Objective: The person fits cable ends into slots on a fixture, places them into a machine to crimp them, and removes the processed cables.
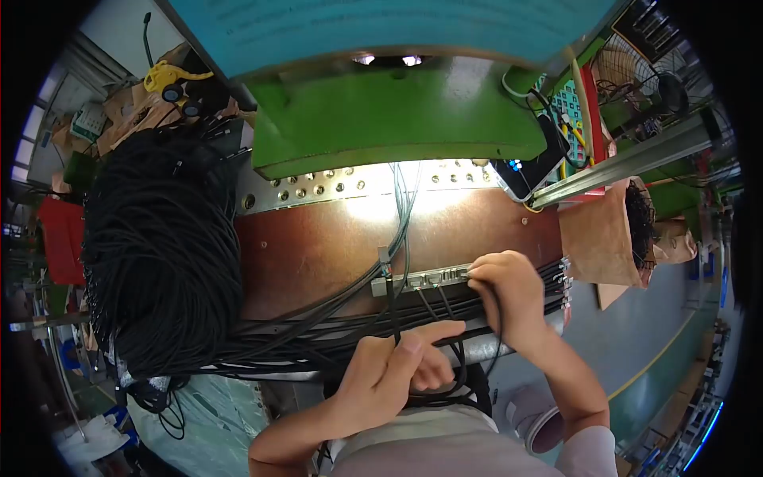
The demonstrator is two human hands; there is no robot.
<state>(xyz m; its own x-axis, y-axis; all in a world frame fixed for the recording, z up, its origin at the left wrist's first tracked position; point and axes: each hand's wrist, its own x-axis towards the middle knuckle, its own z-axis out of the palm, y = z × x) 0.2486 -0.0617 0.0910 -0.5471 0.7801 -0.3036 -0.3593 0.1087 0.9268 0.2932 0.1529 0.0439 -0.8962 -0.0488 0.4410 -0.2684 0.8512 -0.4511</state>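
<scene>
A narrow metal connector fixture point(435, 277) lies across the near part of the brown work board. Thin black cables run from several of its slots toward my body. My right hand point(513, 290) is closed at the fixture's right end, its thumb and fingertips pinching a black cable point(500, 322) whose tip they hide. Closer to my body, my left hand point(393, 370) is closed around a black cable point(393, 314), with the index finger stretched to the right. A small upright connector point(385, 256) stands at the fixture's left end.
A large heap of black cables point(159, 254) covers the left side. More cables lie along the board's front edge, their connector ends point(565, 282) at the right. A green machine body point(397, 119) overhangs the brown board point(318, 246). At the right stands a paper bag point(600, 230).
</scene>
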